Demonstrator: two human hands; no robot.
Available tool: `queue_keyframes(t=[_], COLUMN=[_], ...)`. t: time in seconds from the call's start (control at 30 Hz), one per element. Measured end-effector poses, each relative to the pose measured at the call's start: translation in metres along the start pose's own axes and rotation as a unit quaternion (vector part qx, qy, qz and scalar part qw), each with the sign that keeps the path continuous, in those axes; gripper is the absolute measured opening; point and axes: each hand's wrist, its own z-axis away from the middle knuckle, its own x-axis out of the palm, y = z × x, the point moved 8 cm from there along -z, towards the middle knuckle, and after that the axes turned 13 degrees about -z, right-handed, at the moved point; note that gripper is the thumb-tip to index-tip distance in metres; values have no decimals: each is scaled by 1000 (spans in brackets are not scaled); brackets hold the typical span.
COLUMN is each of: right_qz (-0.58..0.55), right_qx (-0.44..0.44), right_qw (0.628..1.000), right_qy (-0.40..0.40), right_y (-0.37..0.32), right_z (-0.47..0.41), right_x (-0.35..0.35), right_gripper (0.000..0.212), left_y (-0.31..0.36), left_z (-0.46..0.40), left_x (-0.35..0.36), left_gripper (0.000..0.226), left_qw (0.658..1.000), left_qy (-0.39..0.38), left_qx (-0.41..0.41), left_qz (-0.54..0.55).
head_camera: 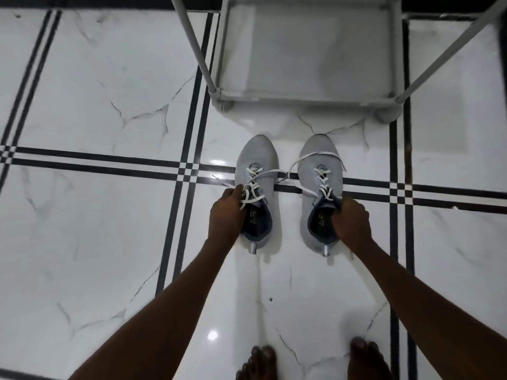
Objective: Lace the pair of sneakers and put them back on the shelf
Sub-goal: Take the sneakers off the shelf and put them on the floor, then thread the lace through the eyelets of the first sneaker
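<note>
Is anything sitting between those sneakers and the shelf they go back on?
Nothing visible. Only bare floor separates the sneakers from the shelf, whose bottom tier looks empty. Loose laces trail between both shoes, though.

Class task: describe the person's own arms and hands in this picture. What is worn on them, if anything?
Both forearms are bare, with no sleeves in view. The left hand and right hand wear no gloves, and no watch, bracelet or ring shows on either wrist or on the visible fingers. The arms enter from the bottom edge, long and slender under the wide-angle lens.
</note>
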Motion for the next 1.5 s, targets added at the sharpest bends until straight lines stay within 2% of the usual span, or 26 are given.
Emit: queue_keyframes(t=[0.07,0.13,0.23,0.33,0.4,0.47,0.53,0.63,0.7,0.8,0.9,0.97,1.03,1.07,1.13,1.2,1.27,1.3,1.33,1.37,1.4,1.43,1.5], right_qz=[-5,26,73,46,14,5,12,-23,-52,-43,-55,-87,-160,-222,-352,-448,-491,-480,-418,-315,-203,-120,-59], right_qx=[25,21,-86,-222,-304,-340,-344,-339,-323,-324,-293,-242,-174,-130,-23,80,141,134,105,48,-14,-79,-211], right_qw=[1000,999,989,964,949,940,937,939,944,944,954,966,970,964,931,883,853,862,901,948,978,984,963], right_qy=[-1,15,97,135,82,-8,-58,-60,-53,-31,-20,-26,-52,-71,-96,-112,-108,-90,-49,-4,51,103,154], right_y=[1,-13,-66,-116,-137,-145,-145,-141,-141,-148,-153,-147,-138,-135,-127,-121,-116,-114,-114,-118,-126,-136,-159], right_z=[-5,-5,4,20,26,26,19,7,0,-3,-10,-21,-27,-28,-29,-25,-25,-28,-30,-30,-24,-15,9], right_x=[5,4,-2,7,34,66,87,91,90,93,94,95,100,102,104,106,104,100,90,76,62,52,42], right_gripper=[34,56,76,67,58,46,36,21,11,4,5,12,18,21,29,36,40,41,41,39,36,36,53], left_y=[-3,-1,0,3,3,-3,-9,-16,-22,-26,-30,-31,-33,-34,-35,-34,-36,-39,-45,-50,-57,-62,-67], left_z=[-3,-3,-2,-13,-26,-40,-49,-57,-59,-61,-63,-64,-61,-58,-52,-49,-51,-53,-55,-58,-61,-62,-60], left_x=[6,7,-4,-18,-20,-14,-11,-13,-12,-11,-9,-10,-11,-11,-11,-14,-19,-22,-25,-29,-32,-35,-42], left_gripper=[51,57,64,61,49,38,28,23,24,18,12,14,18,27,40,38,30,24,19,15,13,13,29], left_qw=[1000,1000,1000,996,993,992,991,988,984,966,938,935,948,956,970,976,972,968,966,969,974,977,950], left_qy=[3,-1,27,61,46,-2,-24,-66,-127,-198,-216,-214,-212,-208,-190,-167,-176,-188,-195,-196,-196,-188,-147], left_qx=[-1,0,4,62,105,111,114,128,111,97,55,47,64,69,63,68,73,70,68,72,82,97,116], left_qz=[8,23,13,3,31,67,72,52,63,133,264,280,230,194,140,118,138,152,152,133,77,-20,-249])
